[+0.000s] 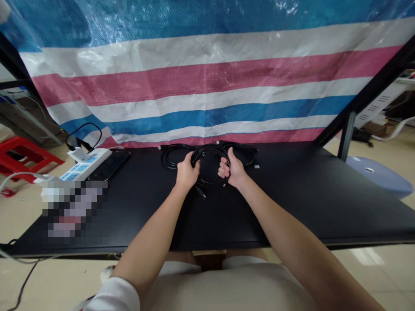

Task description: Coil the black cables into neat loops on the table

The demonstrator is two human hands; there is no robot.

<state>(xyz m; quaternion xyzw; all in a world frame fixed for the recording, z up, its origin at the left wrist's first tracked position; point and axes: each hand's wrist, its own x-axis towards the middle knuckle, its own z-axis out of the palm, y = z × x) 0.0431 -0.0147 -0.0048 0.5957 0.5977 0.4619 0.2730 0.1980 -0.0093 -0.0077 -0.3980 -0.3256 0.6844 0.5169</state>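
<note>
now left hand (187, 172) and right hand (232, 167) grip cable coil (210, 147), plug (200, 191) nearward

A black tabletop (311, 207) carries a white power strip (86, 165), a black smartphone (110, 165), and coiled black cables (164, 157).

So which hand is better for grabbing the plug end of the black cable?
Probably your left hand. It grips the coiled black cable right above the plug end, while your right hand holds the coil's far side.
</note>
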